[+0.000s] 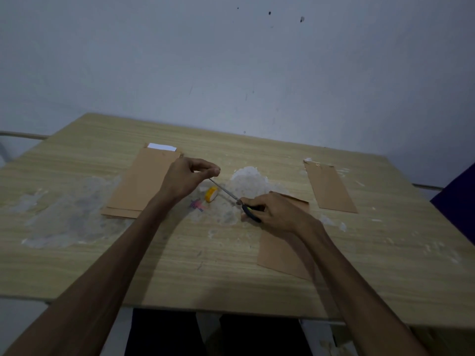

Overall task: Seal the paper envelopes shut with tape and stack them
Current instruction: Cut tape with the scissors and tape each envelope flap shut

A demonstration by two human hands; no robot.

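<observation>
Head view: the left hand [186, 179] hovers over the table [180, 265], thumb and forefinger pinched together; whether tape lies between them I cannot tell. At its 4 o'clock the right hand [276, 213] grips scissors [232, 197], blades reaching toward that pinch. Yellow tape roll [211, 194] sits between the hands. Envelope stack [140, 185] lies at 10 o'clock, single envelopes under the right wrist [280, 253] and at 2 o'clock [330, 188].
</observation>
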